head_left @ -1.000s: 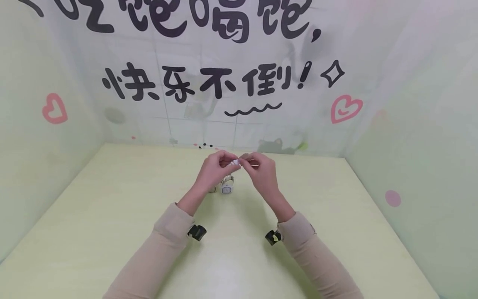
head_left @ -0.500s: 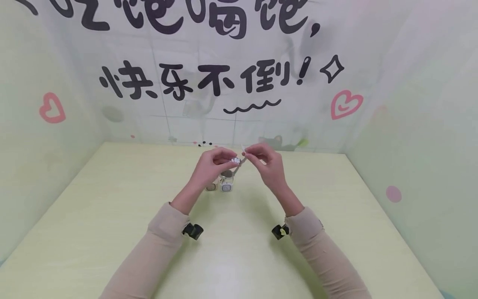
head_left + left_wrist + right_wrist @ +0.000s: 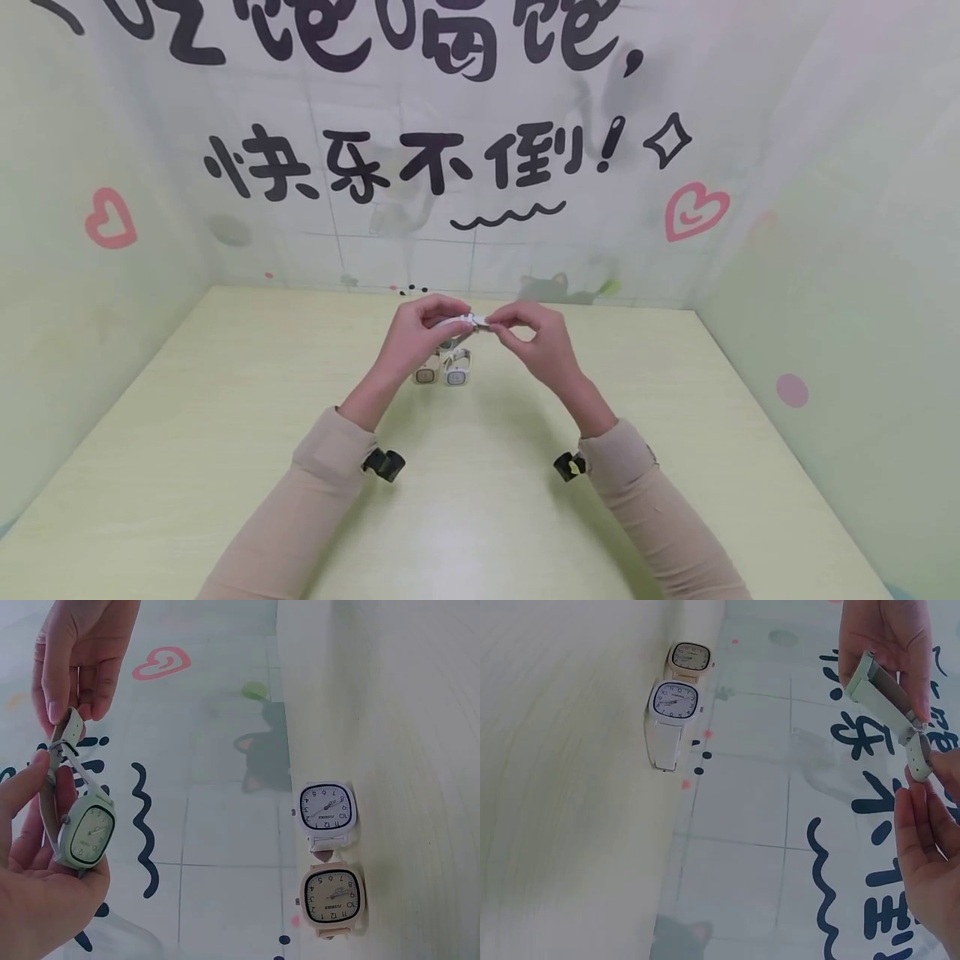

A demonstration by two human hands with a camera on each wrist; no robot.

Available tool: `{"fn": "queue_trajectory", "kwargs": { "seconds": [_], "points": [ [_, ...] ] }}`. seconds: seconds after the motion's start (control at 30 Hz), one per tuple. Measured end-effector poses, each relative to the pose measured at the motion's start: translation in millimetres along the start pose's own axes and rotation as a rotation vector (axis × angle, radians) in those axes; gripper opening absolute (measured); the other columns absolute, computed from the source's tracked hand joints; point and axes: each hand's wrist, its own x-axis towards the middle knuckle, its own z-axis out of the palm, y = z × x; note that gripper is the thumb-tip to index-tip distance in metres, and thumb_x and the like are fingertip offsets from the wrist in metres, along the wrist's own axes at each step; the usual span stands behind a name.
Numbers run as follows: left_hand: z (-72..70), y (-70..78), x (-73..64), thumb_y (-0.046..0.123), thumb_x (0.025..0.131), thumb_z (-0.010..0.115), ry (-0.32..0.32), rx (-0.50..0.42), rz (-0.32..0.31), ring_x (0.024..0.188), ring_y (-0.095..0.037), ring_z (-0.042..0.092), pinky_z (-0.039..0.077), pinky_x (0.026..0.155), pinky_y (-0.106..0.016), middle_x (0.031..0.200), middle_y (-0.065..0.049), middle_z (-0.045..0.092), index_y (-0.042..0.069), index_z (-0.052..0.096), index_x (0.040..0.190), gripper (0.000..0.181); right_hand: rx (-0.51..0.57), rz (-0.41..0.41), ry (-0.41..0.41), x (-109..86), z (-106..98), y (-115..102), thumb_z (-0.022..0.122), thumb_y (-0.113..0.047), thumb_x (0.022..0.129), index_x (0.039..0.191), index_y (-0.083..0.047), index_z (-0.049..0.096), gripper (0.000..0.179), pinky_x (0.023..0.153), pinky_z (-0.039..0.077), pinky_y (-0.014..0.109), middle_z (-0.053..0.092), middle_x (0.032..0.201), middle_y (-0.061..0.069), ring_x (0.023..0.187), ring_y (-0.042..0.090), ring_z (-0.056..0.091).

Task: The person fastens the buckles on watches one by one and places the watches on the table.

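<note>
A pale green wristwatch [image 3: 91, 832] with a squarish dial hangs between my hands, raised above the table. My left hand [image 3: 408, 337] holds it near the buckle [image 3: 61, 748], thumb on the strap and fingers behind. The thumb and fingers of my right hand [image 3: 542, 340] pinch the free strap end [image 3: 919, 763], which runs through the buckle. In the left wrist view the dial faces the camera; in the right wrist view the strap's underside shows. Below the hands stand a white wristwatch [image 3: 327, 807] and a beige wristwatch [image 3: 333, 896], side by side.
The pale wooden table [image 3: 465, 492] extends around the arms. At its far edge stands a back wall [image 3: 360, 258] printed with black characters, hearts and dots; pale side walls [image 3: 847, 333] rise left and right. A black wrist camera [image 3: 386, 464] sits at each cuff.
My hands have moved slightly apart. The strap end, pointing up half a second ago, now lies level between the hands. The two watches on the table have stayed put.
</note>
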Motion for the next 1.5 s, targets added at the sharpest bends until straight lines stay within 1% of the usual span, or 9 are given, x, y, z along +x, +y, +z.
{"fn": "queue_trajectory", "kwargs": {
  "seconds": [0.13,0.3,0.53,0.73,0.87,1.1,1.3,1.4,1.5],
  "points": [
    [1.3,-1.6,-0.4,0.011,0.088,0.076,-0.005,0.023,0.009,0.096,-0.012,0.072,0.058,0.084,-0.019,0.113,-0.017,0.072,0.001,0.070,0.112,0.027,-0.036,-0.042,-0.003,0.8,1,-1,0.074,-0.004,0.088,0.097,-0.004,0.078,0.010,0.084,0.059,0.035,0.077,0.095,0.010,0.091,0.021,0.071],
    [1.5,-1.0,-0.2,0.014,0.088,0.076,-0.022,0.115,0.019,0.097,-0.019,0.072,0.058,0.084,-0.022,0.110,-0.013,0.073,0.005,0.071,0.111,0.025,-0.061,-0.089,0.020,0.2,3,-2,0.074,-0.006,0.088,0.097,-0.005,0.078,0.010,0.082,0.057,0.030,0.077,0.094,0.009,0.091,0.022,0.071],
    [-3.1,2.3,-0.9,0.015,0.092,0.072,-0.101,0.226,0.048,0.097,-0.023,0.069,0.058,0.085,-0.036,0.110,-0.010,0.073,0.007,0.070,0.113,0.022,-0.016,-0.037,0.094,-5.0,7,-1,0.073,-0.004,0.088,0.098,-0.002,0.076,0.011,0.085,0.058,0.021,0.076,0.097,0.011,0.091,0.023,0.071],
    [-4.5,4.6,-0.7,0.019,0.092,0.072,-0.072,0.285,0.072,0.107,-0.026,0.069,0.055,0.099,-0.044,0.106,-0.011,0.075,0.007,0.072,0.107,0.019,0.035,-0.061,0.140,-5.5,12,-1,0.073,-0.004,0.088,0.098,-0.001,0.076,0.011,0.086,0.059,0.024,0.076,0.096,0.013,0.091,0.025,0.071],
    [-2.8,5.9,-0.4,0.019,0.091,0.073,-0.053,0.285,0.082,0.108,-0.028,0.069,0.054,0.102,-0.044,0.104,-0.012,0.075,0.005,0.073,0.104,0.019,0.044,-0.076,0.158,-4.4,14,-1,0.073,-0.003,0.087,0.098,0.000,0.075,0.011,0.086,0.059,0.024,0.076,0.095,0.014,0.090,0.025,0.072],
    [-1.7,4.2,-3.4,0.016,0.091,0.074,0.007,0.284,0.127,0.102,-0.027,0.070,0.055,0.097,-0.045,0.106,-0.012,0.075,0.005,0.073,0.106,0.019,0.021,-0.067,0.119,-2.6,16,-5,0.074,-0.004,0.087,0.099,0.000,0.075,0.013,0.085,0.060,0.025,0.076,0.096,0.015,0.090,0.025,0.072],
    [-1.4,7.6,-2.8,0.017,0.091,0.074,-0.014,0.279,0.161,0.103,-0.026,0.070,0.057,0.092,-0.047,0.108,-0.011,0.074,0.006,0.073,0.108,0.020,0.063,-0.018,0.113,-4.6,20,-6,0.074,-0.002,0.086,0.100,0.004,0.073,0.015,0.083,0.061,0.031,0.075,0.097,0.019,0.089,0.029,0.073],
    [-2.4,7.6,-2.7,0.016,0.089,0.076,-0.015,0.277,0.164,0.103,-0.026,0.070,0.057,0.092,-0.045,0.107,-0.010,0.075,0.008,0.073,0.107,0.020,0.081,-0.001,0.081,-3.8,20,-8,0.076,-0.004,0.085,0.107,0.004,0.072,0.023,0.081,0.062,0.032,0.075,0.102,0.019,0.091,0.029,0.072],
    [-4.0,6.3,-3.5,0.016,0.088,0.076,-0.018,0.283,0.179,0.101,-0.024,0.070,0.056,0.094,-0.042,0.104,-0.008,0.076,0.008,0.072,0.104,0.018,0.064,0.003,0.037,-1.9,18,-11,0.077,-0.005,0.085,0.109,0.002,0.072,0.026,0.077,0.062,0.029,0.075,0.104,0.016,0.092,0.026,0.072]
  ]
}}
